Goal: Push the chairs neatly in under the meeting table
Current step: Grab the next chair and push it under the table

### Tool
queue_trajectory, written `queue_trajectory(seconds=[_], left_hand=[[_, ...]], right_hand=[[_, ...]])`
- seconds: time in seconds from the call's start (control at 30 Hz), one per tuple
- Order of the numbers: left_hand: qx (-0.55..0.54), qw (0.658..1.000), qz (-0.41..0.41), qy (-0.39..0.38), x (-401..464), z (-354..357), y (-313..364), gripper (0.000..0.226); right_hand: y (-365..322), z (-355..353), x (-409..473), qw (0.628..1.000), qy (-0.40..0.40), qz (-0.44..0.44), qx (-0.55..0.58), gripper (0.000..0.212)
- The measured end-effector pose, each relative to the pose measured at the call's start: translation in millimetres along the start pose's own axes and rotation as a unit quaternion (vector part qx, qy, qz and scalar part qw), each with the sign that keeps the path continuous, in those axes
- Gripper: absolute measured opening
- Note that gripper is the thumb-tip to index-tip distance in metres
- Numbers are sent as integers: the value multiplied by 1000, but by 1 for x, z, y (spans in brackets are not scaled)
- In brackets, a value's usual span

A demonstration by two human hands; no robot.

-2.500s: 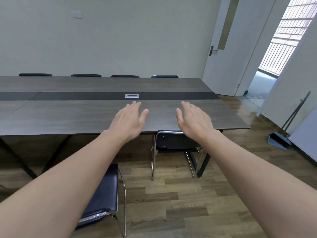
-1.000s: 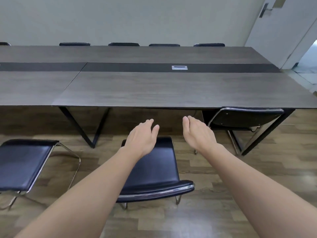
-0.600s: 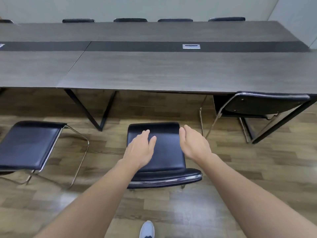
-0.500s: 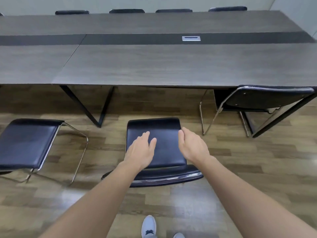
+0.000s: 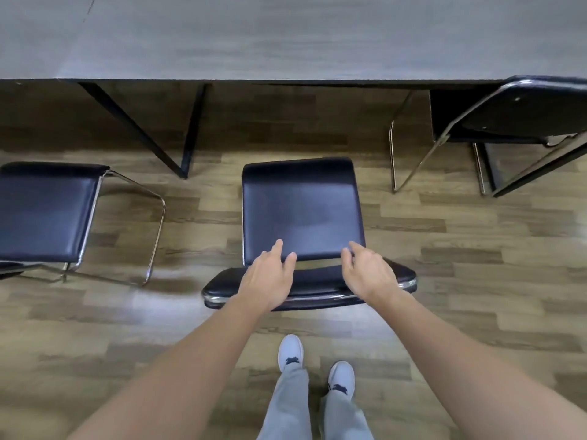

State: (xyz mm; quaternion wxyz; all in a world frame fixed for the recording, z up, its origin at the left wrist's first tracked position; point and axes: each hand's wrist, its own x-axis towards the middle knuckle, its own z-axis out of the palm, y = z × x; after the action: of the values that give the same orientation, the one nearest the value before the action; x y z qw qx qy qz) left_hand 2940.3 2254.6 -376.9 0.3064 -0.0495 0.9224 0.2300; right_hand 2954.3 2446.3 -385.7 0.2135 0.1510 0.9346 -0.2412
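1. Our left hand (image 5: 270, 281) and right hand (image 5: 368, 274) reach over the backrest (image 5: 313, 285) of the middle chair (image 5: 301, 211), fingers loose, grasping nothing.
2. This chair stands on the wooden floor (image 5: 476, 281), apart from the meeting table (image 5: 286, 36).
3. The left chair (image 5: 44, 214) is also out; the right chair (image 5: 521, 112) is pushed under the table edge.

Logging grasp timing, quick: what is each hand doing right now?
Left hand: open, over the black padded chrome-framed chair's backrest, holding nothing.
Right hand: open, fingers loosely bent, holding nothing.
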Motion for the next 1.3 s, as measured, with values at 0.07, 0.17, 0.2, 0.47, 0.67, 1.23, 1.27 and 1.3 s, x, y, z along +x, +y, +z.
queue_trajectory(seconds=[0.07, 0.17, 0.2, 0.47, 0.67, 1.23, 1.27, 1.3], left_hand=[[-7, 1000, -5, -12, 3, 2, -6, 59], [8, 1000, -14, -18, 6, 5, -20, 57], [25, 999, -22, -20, 6, 7, -27, 57], [152, 979, -124, 57, -8, 32, -54, 72], [-3, 952, -243, 185, -25, 47, -60, 105], [-394, 812, -387, 189, -7, 36, -72, 94], [-391, 811, -392, 190, -5, 35, -72, 94], [-387, 812, -391, 195, -4, 34, -72, 93]], right_hand=[[-1, 11, 2, 1000, -14, 7, -10, 28], [4, 24, 4, 995, -64, 38, -64, 34], [7, 29, 4, 991, -84, 49, -95, 40], [29, 30, -2, 978, -63, 102, -170, 50], [51, 30, -11, 973, 13, 206, -100, 56], [40, 19, -5, 912, 89, 344, 203, 67], [40, 19, -4, 914, 91, 341, 202, 65], [39, 19, -3, 915, 93, 339, 201, 64]])
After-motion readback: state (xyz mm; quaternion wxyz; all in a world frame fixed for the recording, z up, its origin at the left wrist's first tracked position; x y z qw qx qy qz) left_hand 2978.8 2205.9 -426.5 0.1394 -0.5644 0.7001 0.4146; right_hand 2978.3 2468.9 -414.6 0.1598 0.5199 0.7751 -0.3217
